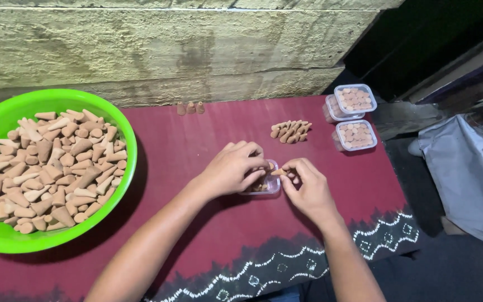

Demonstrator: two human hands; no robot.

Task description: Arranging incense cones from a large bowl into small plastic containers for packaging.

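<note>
A big round lime-green plastic bowl [119,126] sits at nine o'clock on the bench [197,235], heaped with pale terracotta-coloured cones [51,168] lying every which way. At the middle of the bench is a small clear plastic tub [268,186], partly hidden under both hands, with a few cones showing inside it. The left hand [233,168] curls over the tub's near-left edge, fingers bent down onto it, steadying it. The right hand [307,187] pinches a single small tan cone [278,172] between thumb and fingertips, just above the tub's right rim; its long axis runs roughly level, from three o'clock to nine o'clock, though which end is the tip I cannot tell.

At two o'clock stand three more clear tubs with lids on [355,114], each filled with cones packed upright. Just left of them lies a small loose pile of cones [290,131]; three cones [190,107] stand upright at twelve o'clock by the wall.

The bench wears a maroon cloth with a dark, white-patterned border. Behind it runs a rough pale concrete wall [169,50]; at three o'clock lies a grey cloth bundle [465,168] on a dark floor.
</note>
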